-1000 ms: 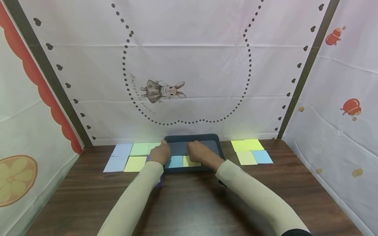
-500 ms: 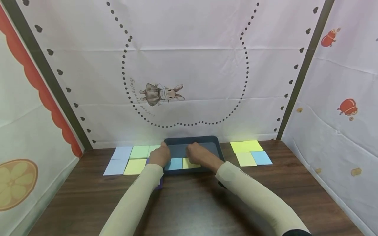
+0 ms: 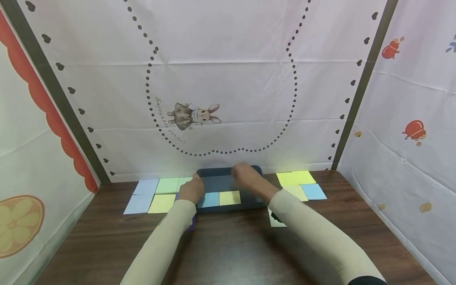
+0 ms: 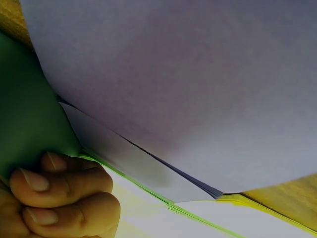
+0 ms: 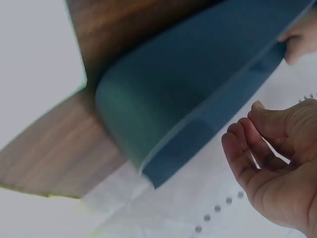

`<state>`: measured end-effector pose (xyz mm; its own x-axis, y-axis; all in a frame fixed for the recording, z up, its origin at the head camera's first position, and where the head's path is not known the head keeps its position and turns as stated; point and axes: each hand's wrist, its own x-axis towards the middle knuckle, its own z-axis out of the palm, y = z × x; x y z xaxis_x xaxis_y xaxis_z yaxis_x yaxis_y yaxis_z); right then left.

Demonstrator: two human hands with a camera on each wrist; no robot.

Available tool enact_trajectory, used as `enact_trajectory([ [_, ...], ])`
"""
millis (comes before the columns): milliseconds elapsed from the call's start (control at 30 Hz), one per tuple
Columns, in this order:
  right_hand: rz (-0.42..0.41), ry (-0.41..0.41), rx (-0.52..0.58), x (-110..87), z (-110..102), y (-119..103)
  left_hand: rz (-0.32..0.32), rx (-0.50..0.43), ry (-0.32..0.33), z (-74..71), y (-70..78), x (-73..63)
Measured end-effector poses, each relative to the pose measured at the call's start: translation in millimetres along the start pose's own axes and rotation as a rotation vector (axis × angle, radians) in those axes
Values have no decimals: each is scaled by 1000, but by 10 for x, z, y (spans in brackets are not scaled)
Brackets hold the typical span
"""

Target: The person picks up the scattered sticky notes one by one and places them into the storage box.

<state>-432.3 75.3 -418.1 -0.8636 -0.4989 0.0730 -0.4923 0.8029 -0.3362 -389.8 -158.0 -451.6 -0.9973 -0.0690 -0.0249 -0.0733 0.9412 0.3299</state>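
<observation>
A dark blue-grey tray lies at the back middle of the table. My left hand grips its left rim, and in the left wrist view curled fingers sit against its wall. Along the tray's front side lie a blue sticky note and a pale yellow sticky note, side by side. My right hand is over the tray's right part, a little blurred. In the right wrist view its thumb and bent fingers stand apart with nothing between them.
Left of the tray lie lavender, green and yellow note pads, plus a purple one partly under my left forearm. To the right are yellow and blue pads, and a pale one beside my right sleeve.
My right hand has lifted off the pale yellow note and moved back and right, uncovering it. A pale pad beside the right forearm has come into view. My left hand stays at the rim.
</observation>
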Motion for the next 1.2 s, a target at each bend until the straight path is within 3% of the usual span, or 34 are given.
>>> enact_trajectory([
  [67,29,20,-18,-5,-60,25,2,0,2,1,-3,1],
  [133,89,23,-23,-132,-244,-138,5,-3,3,2,-5,3],
  [233,119,57,-14,-182,-321,-117,-3,-14,-5,9,-11,18],
  [733,132,118,-27,-290,-470,166,-13,-15,-34,24,-43,111],
  [900,147,124,-1,-306,-492,264,6,4,-1,108,-104,202],
  [1200,166,137,-19,-417,-525,381,-31,-28,-34,-16,11,25],
])
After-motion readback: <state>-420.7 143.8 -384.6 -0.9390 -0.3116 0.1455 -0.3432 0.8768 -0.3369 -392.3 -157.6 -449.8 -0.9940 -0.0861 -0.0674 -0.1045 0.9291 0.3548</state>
